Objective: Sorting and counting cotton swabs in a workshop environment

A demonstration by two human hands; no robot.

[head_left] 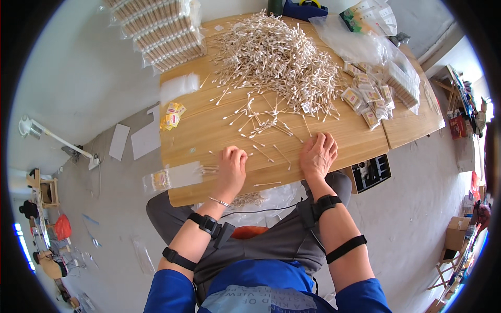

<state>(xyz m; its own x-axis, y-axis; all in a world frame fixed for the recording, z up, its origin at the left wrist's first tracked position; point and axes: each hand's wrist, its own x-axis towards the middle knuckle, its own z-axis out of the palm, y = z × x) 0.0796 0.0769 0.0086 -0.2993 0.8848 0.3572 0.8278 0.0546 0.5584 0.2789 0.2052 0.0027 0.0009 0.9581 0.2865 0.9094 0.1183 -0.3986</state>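
My left hand (233, 166) rests on the wooden table with its fingers curled in. Cotton swabs (210, 169) show on both sides of it, and it looks closed on some of them. My right hand (318, 155) lies on the table to the right, fingers bent down and drawn together. One loose swab (307, 125) reaches to its fingertips; what is under them is hidden. Between the hands lie several single swabs (282, 156). Beyond them is a large heap of cotton swabs (276, 57).
Bagged swabs (169, 41) are stacked at the far left, near clear bags (180, 87) and yellow labels (173, 116). A clear bag with a yellow label (160, 180) overhangs the left edge. Small packs (370, 96) and plastic bags (355, 39) lie at right. A black tray (371, 173) sits below.
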